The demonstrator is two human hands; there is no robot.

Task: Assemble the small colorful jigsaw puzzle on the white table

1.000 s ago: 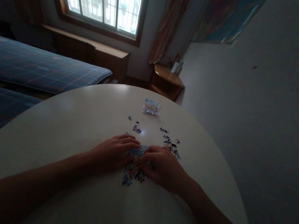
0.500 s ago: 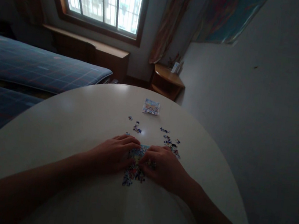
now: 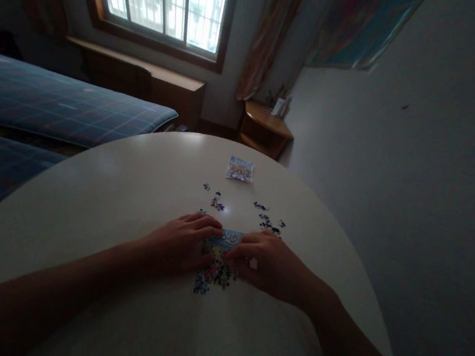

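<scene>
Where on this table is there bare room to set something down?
Bare table shows left and right of the loose pieces, out to its edge, and nearside of the puzzle, between the arms. Crowded: the puzzle, with left hand and right hand there, and just beyond.

It's dim, lit from the window (image 3: pixel 173 4) (nearly blown out), the table (image 3: pixel 143 188) catching glare.
</scene>
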